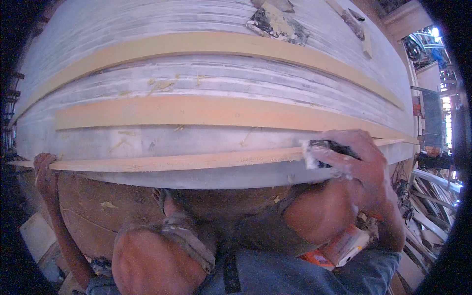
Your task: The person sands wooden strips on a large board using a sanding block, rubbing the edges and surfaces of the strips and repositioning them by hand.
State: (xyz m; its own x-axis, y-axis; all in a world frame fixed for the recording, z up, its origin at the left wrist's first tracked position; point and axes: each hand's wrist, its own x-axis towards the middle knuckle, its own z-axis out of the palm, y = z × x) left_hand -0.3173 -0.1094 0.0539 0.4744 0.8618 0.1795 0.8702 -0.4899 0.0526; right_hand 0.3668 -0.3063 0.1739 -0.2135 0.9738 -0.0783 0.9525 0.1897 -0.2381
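Observation:
A long, thin wooden strip (196, 160) runs across the near edge of the pale work surface. At its left end my left hand (45, 169) is closed around the wood. My right hand (361, 160) grips a dark, folded pad (332, 150) with white, dusty edges, and this pad lies against the strip toward its right end. White dust or paste coats the fingers of that hand. Just beyond the strip lies a wider wooden board (196, 110), flat on the surface.
A longer board (206, 43) lies farther back, curved by the lens. Behind it are a smeared dark sheet (278, 24) and a tool with a dark body (355, 23). Wood shavings (162, 84) dot the surface. Timber offcuts (427, 216) are piled at right; an orange-white box (339, 248) sits below.

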